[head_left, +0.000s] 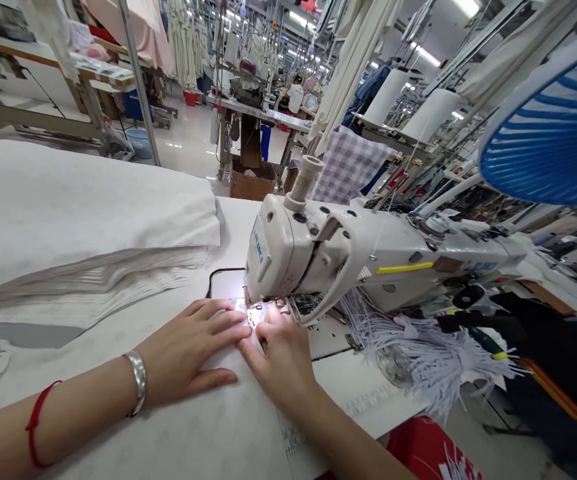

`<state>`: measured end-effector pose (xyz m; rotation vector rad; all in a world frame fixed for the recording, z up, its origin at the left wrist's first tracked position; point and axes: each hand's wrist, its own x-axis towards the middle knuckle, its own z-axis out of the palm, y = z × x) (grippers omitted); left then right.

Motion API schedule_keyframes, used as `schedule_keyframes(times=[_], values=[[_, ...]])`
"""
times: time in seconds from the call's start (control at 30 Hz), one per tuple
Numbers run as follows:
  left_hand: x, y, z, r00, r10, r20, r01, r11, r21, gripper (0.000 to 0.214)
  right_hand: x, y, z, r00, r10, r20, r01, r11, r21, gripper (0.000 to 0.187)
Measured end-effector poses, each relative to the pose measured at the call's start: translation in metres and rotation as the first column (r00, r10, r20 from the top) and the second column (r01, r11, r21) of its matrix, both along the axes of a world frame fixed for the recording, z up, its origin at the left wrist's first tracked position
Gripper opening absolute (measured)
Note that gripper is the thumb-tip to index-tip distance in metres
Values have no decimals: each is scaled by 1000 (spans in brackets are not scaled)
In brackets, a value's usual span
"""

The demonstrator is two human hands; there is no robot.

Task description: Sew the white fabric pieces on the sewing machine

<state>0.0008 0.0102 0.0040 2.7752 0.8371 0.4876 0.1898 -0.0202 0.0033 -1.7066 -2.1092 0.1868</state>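
white patterned cloth (pixel 133 427) runs under both hands, right up to the presser foot (pixel 254 313) of a cream industrial sewing machine (pixel 318 247). the left hand (pixel 188 353) lies flat, its fingers open and spread, pressing down on the cloth. the right hand (pixel 279 360) does the same, its fingertips (pixel 268 321) nearest the foot and gripping nothing. even, flat pressure from both sides keeps the cloth smooth at the foot. a folded white stack (pixel 83 213) sits to the left, white strips (pixel 418 353) hang right, under a blue lamp shade (pixel 553 127), and rows of sewing stations fill the far room.
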Motion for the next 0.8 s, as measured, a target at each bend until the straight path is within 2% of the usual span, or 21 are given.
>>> schedule_keyframes(times=[0.2,0.33,0.4,0.47,0.7,0.8], values=[[0,3,3,998,-48,-39,50,998,45,41,-1,-6,-5,996,-46,-70,46,999,1,31],[8,-21,-3,995,97,-26,-95,992,80,36,-2,-7,-6,997,-56,-54,58,998,38,27],[12,-35,-6,984,176,-5,-175,982,76,44,-2,-8,-6,998,-53,-32,54,997,51,26],[12,-42,-8,980,198,-7,-198,978,66,54,-1,-8,-7,999,-50,-15,50,997,64,24],[6,-22,-2,996,85,-16,-84,995,55,57,-2,-7,-6,999,-52,1,52,996,75,24],[6,-25,-4,997,72,-27,-68,991,119,50,-2,-8,-5,999,-47,14,46,997,68,25]])
